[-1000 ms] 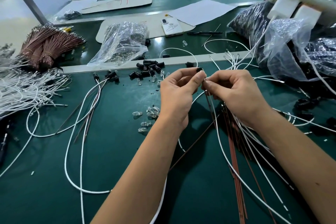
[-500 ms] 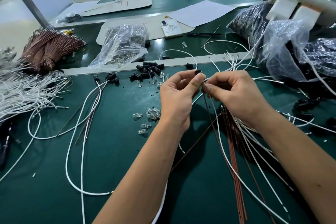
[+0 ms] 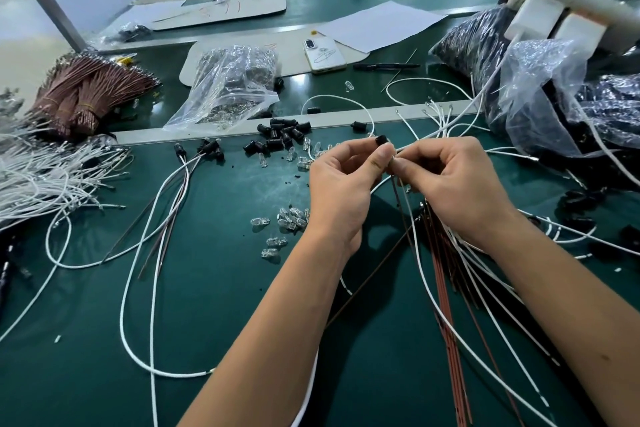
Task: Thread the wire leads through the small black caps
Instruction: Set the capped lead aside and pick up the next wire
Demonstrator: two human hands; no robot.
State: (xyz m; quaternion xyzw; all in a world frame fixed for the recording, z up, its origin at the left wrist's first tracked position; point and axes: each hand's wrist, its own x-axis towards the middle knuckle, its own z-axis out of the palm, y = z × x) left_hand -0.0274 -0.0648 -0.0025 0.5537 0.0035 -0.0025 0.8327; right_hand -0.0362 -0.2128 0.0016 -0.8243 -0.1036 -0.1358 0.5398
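Nearest us, thin brown and white wire leads trail over the green-matted desk. Above them our left hand pinches a small black plastic cap at its fingertips, while our right hand pinches the lead ends just beside it. Farther off lies a heap of loose black caps.

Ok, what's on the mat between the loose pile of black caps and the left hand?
In the head view, small clear glass bulbs lie scattered on the green mat between the black caps and the left hand.
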